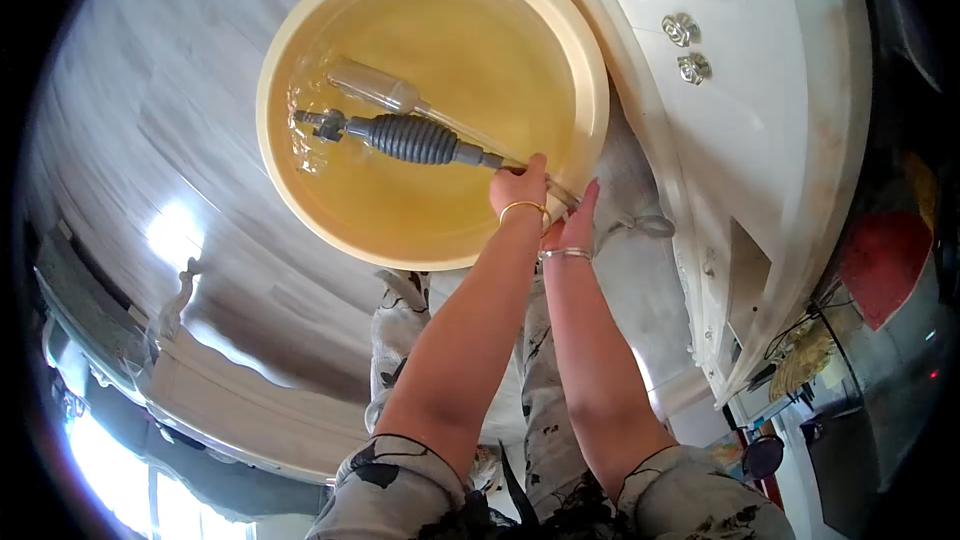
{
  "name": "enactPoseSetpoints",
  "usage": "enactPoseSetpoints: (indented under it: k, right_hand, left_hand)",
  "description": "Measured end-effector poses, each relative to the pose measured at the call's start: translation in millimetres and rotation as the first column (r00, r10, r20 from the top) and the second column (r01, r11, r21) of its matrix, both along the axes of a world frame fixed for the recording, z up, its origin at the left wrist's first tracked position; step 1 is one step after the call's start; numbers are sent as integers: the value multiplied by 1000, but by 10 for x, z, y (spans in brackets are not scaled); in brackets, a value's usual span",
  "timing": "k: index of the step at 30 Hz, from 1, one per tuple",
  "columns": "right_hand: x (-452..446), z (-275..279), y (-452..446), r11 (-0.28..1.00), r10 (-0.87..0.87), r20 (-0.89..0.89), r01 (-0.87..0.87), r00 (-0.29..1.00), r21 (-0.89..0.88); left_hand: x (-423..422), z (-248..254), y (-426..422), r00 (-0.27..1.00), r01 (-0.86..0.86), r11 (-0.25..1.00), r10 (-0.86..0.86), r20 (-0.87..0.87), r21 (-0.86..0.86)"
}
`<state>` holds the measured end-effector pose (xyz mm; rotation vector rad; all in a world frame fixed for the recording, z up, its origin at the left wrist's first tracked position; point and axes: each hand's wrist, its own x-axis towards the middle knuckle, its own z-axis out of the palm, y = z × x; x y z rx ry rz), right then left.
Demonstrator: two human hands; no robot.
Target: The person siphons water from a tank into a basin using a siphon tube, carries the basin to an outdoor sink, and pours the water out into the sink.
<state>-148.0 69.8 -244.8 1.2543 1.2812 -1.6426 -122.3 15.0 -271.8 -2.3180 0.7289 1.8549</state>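
A round yellow basin (437, 258) holds clear liquid. Across it lies a grey ribbed bellows pump (412, 139) with a fitting at its far left end. Beside the bellows is a clear plastic cylinder (372, 86), whose thin clear tube (470, 130) runs toward my hands. My left hand (518, 187), with a gold bracelet at the wrist, is closed around the tube by the pump's near end. Lower right, at the basin's rim, my right hand (574, 224) grips the tube's end between thumb and fingers. The hands are close together, and parts of the fingers are hidden.
A white cabinet (740, 140) with ornate knobs (681, 30) stands close on the right. Near its base, what looks like a loop of clear hose (652, 226) lies on the grey wood-look floor (170, 70). White furniture (240, 400) is at the lower left.
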Motion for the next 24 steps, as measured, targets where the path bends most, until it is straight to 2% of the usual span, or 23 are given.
enactPoseSetpoints:
  k: [4, 7, 10, 13, 16, 19, 22, 24]
  right_hand:
    - [24, -271, -9, 993, -108, -100, 112, 989, 40]
    - [74, -272, 42, 967, 29, -201, 23, 979, 252]
    - [89, -253, 74, 971, 79, -305, -4, 949, 239]
    - [103, -406, 303, 996, 88, -333, -74, 939, 55]
    - [59, -291, 457, 972, 27, -249, -83, 968, -221]
    - [88, -148, 432, 894, 126, -381, -271, 916, -358]
    - [82, -444, 652, 813, 458, -275, -523, 845, -256]
    - [110, -492, 566, 857, 399, -491, -505, 774, -99]
  left_hand:
    - [-33, -20, 36, 997, 36, 998, -32, 70, -58]
    - [9, -125, 86, 989, 106, 993, -99, 113, -60]
    - [58, -156, 62, 996, 75, 996, -78, 44, 53]
    - [102, -179, 38, 998, 68, 989, -64, -29, 133]
    - [75, 2, -104, 992, 52, 966, -22, -121, 253]
    - [58, 68, -127, 989, -7, 957, 50, -139, 291]
    - [108, 82, -67, 985, 16, 955, 35, -167, 295]
    - [138, 104, -44, 985, 62, 956, -11, -174, 288]
